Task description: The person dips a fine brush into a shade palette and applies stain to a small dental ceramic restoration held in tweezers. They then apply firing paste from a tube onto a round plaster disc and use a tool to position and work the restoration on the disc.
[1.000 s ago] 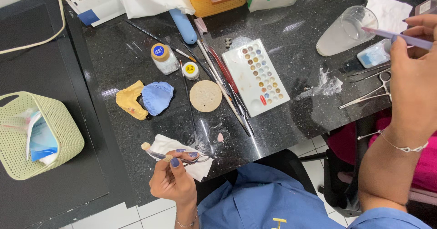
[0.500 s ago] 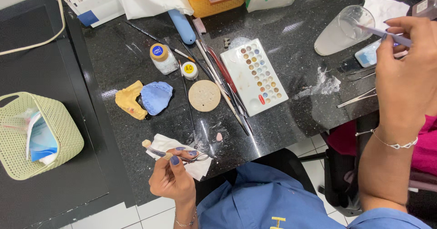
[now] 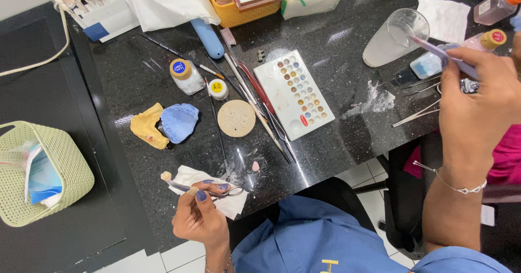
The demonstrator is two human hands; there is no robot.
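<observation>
My left hand (image 3: pixel 199 218) was closed around a metal clamp (image 3: pixel 203 189), thumb and fingers pinched on its handles, and a small tooth-coloured piece (image 3: pixel 166 176) sat gripped at its far tip. Just under that hand lay a white tissue (image 3: pixel 228 200) at the counter's near edge. Beyond it, further onto the black counter (image 3: pixel 347 39), were a yellow dental cast (image 3: pixel 145 125) touching a blue dental cast (image 3: pixel 179 121), a round tan disc (image 3: pixel 236 118), two small jars (image 3: pixel 187 75), and a row of long brushes and instruments (image 3: pixel 260 107) lying slantwise between the disc and a white palette (image 3: pixel 296 94) with wells of colour. A green basket (image 3: pixel 51 167) stood well off to the left of my left hand.

My right hand (image 3: pixel 480 99) was raised high, wrist bent, fingers closed on a lilac-handled brush (image 3: pixel 434 50) whose tip reached into a clear plastic cup (image 3: pixel 393 37) lying tilted. Just below that hand lay tweezers (image 3: pixel 418 115) and a smear of white powder (image 3: pixel 374 96); a small bottle with an orange cap (image 3: pixel 485 39) stood right beside the knuckles. A thin bracelet (image 3: pixel 453 183) hung on that forearm.
</observation>
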